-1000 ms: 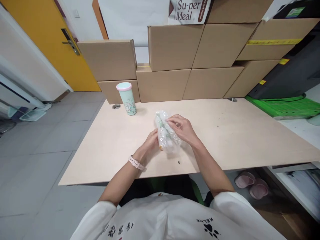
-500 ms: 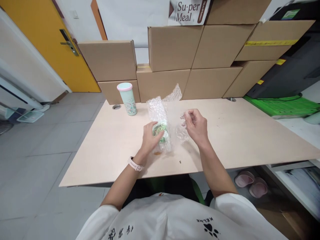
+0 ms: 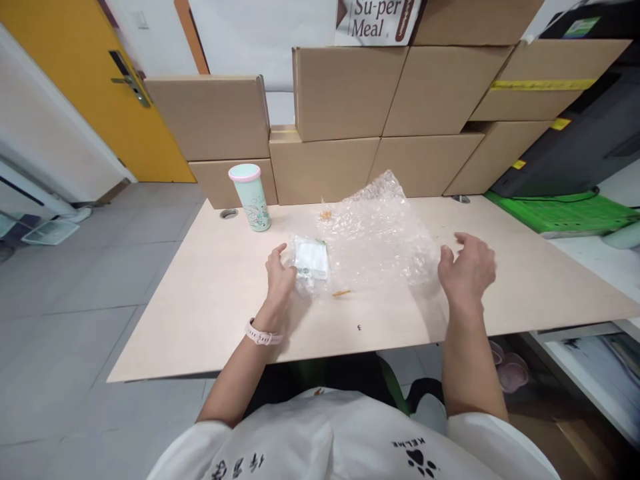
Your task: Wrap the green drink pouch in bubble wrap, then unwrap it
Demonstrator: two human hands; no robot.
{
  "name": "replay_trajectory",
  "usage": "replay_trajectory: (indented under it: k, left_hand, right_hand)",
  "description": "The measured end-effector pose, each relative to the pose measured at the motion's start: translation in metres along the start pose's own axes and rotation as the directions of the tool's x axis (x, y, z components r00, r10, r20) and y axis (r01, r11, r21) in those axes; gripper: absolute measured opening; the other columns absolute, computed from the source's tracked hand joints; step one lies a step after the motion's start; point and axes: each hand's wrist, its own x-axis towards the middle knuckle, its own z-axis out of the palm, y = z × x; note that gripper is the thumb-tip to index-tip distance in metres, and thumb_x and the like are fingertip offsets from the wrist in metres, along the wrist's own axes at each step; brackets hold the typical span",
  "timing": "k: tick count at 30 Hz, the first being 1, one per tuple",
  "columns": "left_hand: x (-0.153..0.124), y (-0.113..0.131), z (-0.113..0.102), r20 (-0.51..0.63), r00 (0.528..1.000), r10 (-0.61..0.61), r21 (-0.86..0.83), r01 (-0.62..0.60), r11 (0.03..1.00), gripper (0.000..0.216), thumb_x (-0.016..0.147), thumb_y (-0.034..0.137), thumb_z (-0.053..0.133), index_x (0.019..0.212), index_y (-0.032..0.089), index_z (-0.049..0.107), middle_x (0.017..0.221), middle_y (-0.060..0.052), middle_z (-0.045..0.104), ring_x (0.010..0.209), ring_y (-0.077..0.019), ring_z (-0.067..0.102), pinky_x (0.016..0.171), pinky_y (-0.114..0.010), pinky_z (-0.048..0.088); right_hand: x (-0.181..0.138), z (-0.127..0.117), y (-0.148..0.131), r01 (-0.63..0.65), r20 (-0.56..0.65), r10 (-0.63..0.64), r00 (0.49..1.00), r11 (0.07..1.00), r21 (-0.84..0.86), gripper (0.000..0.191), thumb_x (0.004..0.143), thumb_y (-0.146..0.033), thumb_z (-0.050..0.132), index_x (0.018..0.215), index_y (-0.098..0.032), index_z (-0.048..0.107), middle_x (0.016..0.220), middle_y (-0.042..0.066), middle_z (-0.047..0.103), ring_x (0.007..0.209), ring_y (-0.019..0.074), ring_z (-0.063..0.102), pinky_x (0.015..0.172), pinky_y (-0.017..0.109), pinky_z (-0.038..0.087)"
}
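Note:
A sheet of clear bubble wrap (image 3: 380, 243) lies unrolled across the middle of the beige table (image 3: 200, 313). At its left end a small cup with a green print (image 3: 311, 261) lies on its side, still partly under the wrap. My left hand (image 3: 278, 279) curls against the cup's left side with the thumb up, holding it. My right hand (image 3: 467, 270) hovers at the wrap's right edge with fingers spread and nothing in them. A pale watch is on my left wrist.
A mint tumbler with a pink lid (image 3: 251, 197) stands at the back left. Stacked cardboard boxes (image 3: 345, 93) wall off the table's far edge. Small orange scraps (image 3: 341, 292) lie by the wrap. A green mat (image 3: 565, 213) sits at the right, slippers (image 3: 505, 373) below.
The wrap went from bundled round the cup to spread flat. My right hand pulled its free end out to the right and let go; my left hand stayed on the cup.

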Motion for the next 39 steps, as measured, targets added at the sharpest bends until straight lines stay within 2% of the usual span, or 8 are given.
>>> replay_trajectory:
  k: [5, 11, 14, 18, 22, 32, 36, 39]
  left_hand:
    - [-0.013, -0.001, 0.012, 0.088, 0.973, 0.213, 0.166, -0.225, 0.96, 0.051, 0.072, 0.012, 0.056, 0.121, 0.023, 0.061, 0.132, -0.011, 0.058, 0.133, -0.0343, 0.044, 0.113, -0.055, 0.037]
    - [-0.006, -0.013, 0.017, 0.146, 0.98, 0.134, 0.128, -0.153, 0.98, 0.045, 0.073, 0.023, 0.065, 0.117, 0.023, 0.062, 0.123, -0.013, 0.063, 0.118, -0.0354, 0.057, 0.105, -0.058, 0.044]
    - [-0.001, -0.014, 0.017, 0.159, 0.987, -0.004, -0.029, 0.008, 1.0, 0.04, 0.074, 0.024, 0.064, 0.113, 0.022, 0.062, 0.119, -0.012, 0.064, 0.102, -0.0298, 0.064, 0.091, -0.05, 0.053]
    - [0.004, -0.006, 0.015, 0.195, 0.96, -0.203, -0.24, 0.248, 0.939, 0.04, 0.077, 0.033, 0.067, 0.114, 0.021, 0.059, 0.114, -0.012, 0.063, 0.093, -0.0244, 0.064, 0.073, -0.038, 0.056]
    - [0.008, 0.004, 0.008, 0.303, 0.903, -0.304, -0.322, 0.397, 0.859, 0.049, 0.086, 0.054, 0.058, 0.122, 0.021, 0.052, 0.11, -0.011, 0.064, 0.086, -0.0216, 0.065, 0.068, -0.035, 0.056]
    - [0.011, 0.02, -0.022, 0.056, 0.963, -0.264, -0.312, 0.268, 0.912, 0.078, 0.078, 0.049, 0.077, 0.144, 0.034, 0.039, 0.158, -0.009, 0.04, 0.14, -0.028, 0.046, 0.084, -0.029, 0.052]
    - [0.02, 0.011, -0.026, 0.078, 0.952, -0.296, -0.369, 0.303, 0.879, 0.097, 0.062, 0.021, 0.088, 0.144, 0.028, 0.037, 0.141, -0.015, 0.055, 0.117, -0.0299, 0.064, 0.083, -0.034, 0.055]
    - [0.022, 0.001, -0.02, 0.245, 0.912, -0.328, -0.435, 0.406, 0.803, 0.086, 0.059, 0.008, 0.081, 0.136, 0.022, 0.046, 0.119, -0.013, 0.067, 0.096, -0.0266, 0.071, 0.081, -0.038, 0.057]
  right_hand:
    - [-0.012, 0.028, -0.016, 0.134, 0.186, -0.129, 0.974, 0.991, -0.017, 0.027, 0.095, -0.041, 0.047, 0.103, -0.025, 0.067, 0.107, 0.014, 0.07, 0.104, 0.0349, 0.06, 0.094, 0.06, 0.045]
    - [-0.052, 0.122, -0.069, 0.205, 0.626, -0.343, 0.701, 0.937, 0.283, 0.027, 0.088, -0.047, 0.054, 0.069, -0.031, 0.062, 0.078, 0.01, 0.067, 0.082, 0.0301, 0.063, 0.077, 0.052, 0.052]
    - [-0.061, 0.142, -0.083, 0.164, 0.688, -0.31, 0.656, 0.948, 0.271, 0.026, 0.084, -0.044, 0.058, 0.062, -0.03, 0.056, 0.075, 0.01, 0.065, 0.079, 0.0306, 0.063, 0.073, 0.051, 0.052]
    - [-0.062, 0.136, -0.091, -0.107, 0.728, -0.184, 0.66, 0.936, 0.334, 0.017, 0.08, -0.043, 0.066, 0.085, -0.027, 0.062, 0.086, 0.007, 0.07, 0.079, 0.0262, 0.064, 0.074, 0.045, 0.052]
    - [-0.067, 0.12, -0.108, -0.418, 0.817, -0.096, 0.568, 0.822, 0.387, 0.027, 0.082, -0.043, 0.064, 0.099, -0.025, 0.053, 0.092, 0.003, 0.072, 0.073, 0.0204, 0.065, 0.064, 0.034, 0.05]
    - [-0.091, 0.094, -0.157, 0.042, 0.7, -0.381, 0.605, 0.892, 0.449, 0.013, 0.092, -0.024, 0.047, 0.103, -0.026, 0.055, 0.101, 0.005, 0.072, 0.082, 0.0208, 0.067, 0.075, 0.033, 0.047]
    - [-0.084, 0.108, -0.137, -0.315, 0.76, -0.117, 0.64, 0.862, 0.398, 0.012, 0.087, -0.028, 0.053, 0.099, -0.027, 0.053, 0.095, 0.003, 0.071, 0.08, 0.0221, 0.067, 0.065, 0.032, 0.049]
    - [-0.072, 0.116, -0.118, -0.659, 0.828, 0.119, 0.548, 0.671, 0.34, 0.015, 0.083, -0.032, 0.057, 0.095, -0.029, 0.048, 0.093, 0.003, 0.07, 0.071, 0.0205, 0.066, 0.053, 0.03, 0.046]
